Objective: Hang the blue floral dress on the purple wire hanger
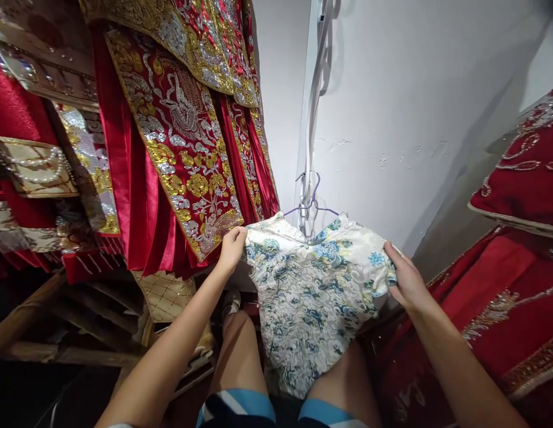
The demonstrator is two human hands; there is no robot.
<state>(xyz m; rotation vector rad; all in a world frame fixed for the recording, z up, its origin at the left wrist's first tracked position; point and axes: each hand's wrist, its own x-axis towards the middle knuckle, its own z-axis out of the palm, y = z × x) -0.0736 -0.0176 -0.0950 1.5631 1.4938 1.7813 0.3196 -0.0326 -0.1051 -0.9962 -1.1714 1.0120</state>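
Note:
A white garment (310,297) with a blue and green floral pattern hangs on a purple hanger (314,202) in front of the wall. Its left sleeve edge is pinched in my left hand (233,248), beside the embroidered red skirt. At the opposite sleeve, my right hand (405,274) grips the fabric between thumb and fingers. The garment is spread between both hands, its lower part hanging over my legs. The hanger's hook is by a metal strip and hanging straps on the wall.
Red garments with gold and silver embroidery (187,131) hang at the left. More beaded red clothing (503,285) stands close at the right. A wooden frame (57,351) is at the lower left, and a grey wall (392,107) rises behind.

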